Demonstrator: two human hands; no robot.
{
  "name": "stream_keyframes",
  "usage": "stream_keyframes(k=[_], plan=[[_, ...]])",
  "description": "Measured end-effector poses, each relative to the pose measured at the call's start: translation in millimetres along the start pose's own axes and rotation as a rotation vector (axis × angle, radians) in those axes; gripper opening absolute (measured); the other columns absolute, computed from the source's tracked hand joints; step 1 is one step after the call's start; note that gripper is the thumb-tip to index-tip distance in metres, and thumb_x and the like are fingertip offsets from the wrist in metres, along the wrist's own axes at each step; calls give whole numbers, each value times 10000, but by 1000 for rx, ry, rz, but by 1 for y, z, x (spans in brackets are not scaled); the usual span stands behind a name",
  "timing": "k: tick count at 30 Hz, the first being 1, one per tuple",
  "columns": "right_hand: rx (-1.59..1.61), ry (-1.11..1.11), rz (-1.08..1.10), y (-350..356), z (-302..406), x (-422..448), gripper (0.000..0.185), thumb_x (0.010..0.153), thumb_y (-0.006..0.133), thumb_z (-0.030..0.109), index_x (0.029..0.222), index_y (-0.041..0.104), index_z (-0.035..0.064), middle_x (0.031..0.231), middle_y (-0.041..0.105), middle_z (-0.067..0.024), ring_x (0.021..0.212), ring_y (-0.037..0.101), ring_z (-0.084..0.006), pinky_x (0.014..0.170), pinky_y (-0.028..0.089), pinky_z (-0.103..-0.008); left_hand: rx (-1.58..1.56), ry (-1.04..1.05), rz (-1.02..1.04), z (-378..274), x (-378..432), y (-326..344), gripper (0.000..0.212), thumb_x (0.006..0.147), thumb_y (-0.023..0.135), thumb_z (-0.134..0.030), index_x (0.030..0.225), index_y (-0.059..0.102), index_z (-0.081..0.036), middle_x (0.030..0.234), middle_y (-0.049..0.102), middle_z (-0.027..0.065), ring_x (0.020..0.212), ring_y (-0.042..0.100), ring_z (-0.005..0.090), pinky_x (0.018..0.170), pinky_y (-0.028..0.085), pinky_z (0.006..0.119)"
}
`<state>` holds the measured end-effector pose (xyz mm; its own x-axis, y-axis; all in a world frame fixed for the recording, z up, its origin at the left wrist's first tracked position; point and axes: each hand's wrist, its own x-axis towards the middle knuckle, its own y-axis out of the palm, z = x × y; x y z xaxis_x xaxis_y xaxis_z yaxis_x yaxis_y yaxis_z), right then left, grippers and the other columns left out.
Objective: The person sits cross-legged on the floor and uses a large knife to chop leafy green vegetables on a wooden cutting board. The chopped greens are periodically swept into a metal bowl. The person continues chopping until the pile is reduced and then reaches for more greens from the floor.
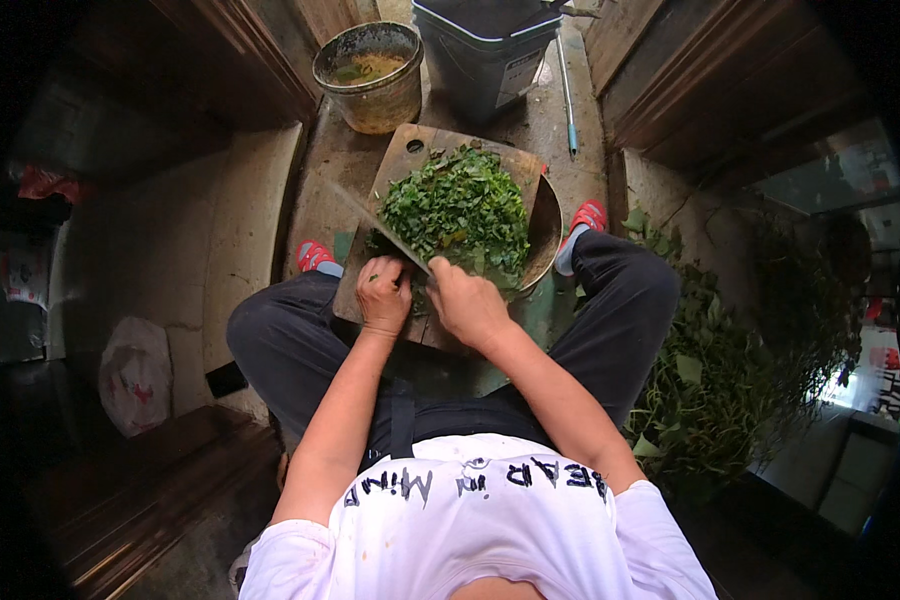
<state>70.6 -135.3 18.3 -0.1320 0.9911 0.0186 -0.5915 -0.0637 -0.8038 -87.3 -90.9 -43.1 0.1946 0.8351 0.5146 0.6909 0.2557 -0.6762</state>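
Note:
My right hand (469,304) grips a knife (390,232) by its handle, which is mostly hidden in the fist. The blade is slightly blurred and slants to the far left across the near edge of a heap of chopped green leaves (457,202). Close by the blade, my left hand (385,292) is curled over a few leafy greens on the board, largely hidden under the fingers. A leaf scrap sticks to its back. Beneath everything is a worn wooden cutting board (397,157) with a hole in its far left corner. The board lies over a round metal basin (546,225).
A stained pot (375,105) with yellowish liquid and leaves stands beyond the board, beside a dark square bucket (472,67). A thin rod with a blue end (570,112) lies at the right. Leafy vines (712,375) are piled right of my knee, and a whitish bag (135,375) is at the left.

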Motion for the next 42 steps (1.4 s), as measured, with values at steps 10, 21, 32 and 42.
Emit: stream_keyframes(k=[10,21,32,42], plan=[[244,19,-332,-64,-6,-51,383,860,654,128,1197,479,82,911,655,-202,729,641,-400,607,507,-463,-141,-424,-81,-10,0,-4,502,926,588,-388,1236,484,-5,1241,491,172,1171,465,330,969,381,409],[390,350,-259,-17,-47,-106,394,916,603,168,1236,441,4,951,650,-242,855,646,-414,718,500,-445,-49,77,281,-59,-28,9,949,712,726,-580,1472,323,-179,1490,227,212,1397,130,453,1108,148,596],[124,87,-233,-43,-40,-53,370,883,629,168,1196,460,68,952,640,-233,803,616,-449,673,500,-496,-83,140,208,-30,38,28,504,643,678,-11,1127,546,-61,1178,513,160,1123,456,378,942,383,461],[316,-50,-476,-56,-11,8,370,880,635,118,1194,448,59,891,646,-226,765,621,-442,626,492,-475,-113,-448,151,-12,63,52,324,848,538,-103,1153,530,8,1096,536,190,1101,460,389,960,378,460]])
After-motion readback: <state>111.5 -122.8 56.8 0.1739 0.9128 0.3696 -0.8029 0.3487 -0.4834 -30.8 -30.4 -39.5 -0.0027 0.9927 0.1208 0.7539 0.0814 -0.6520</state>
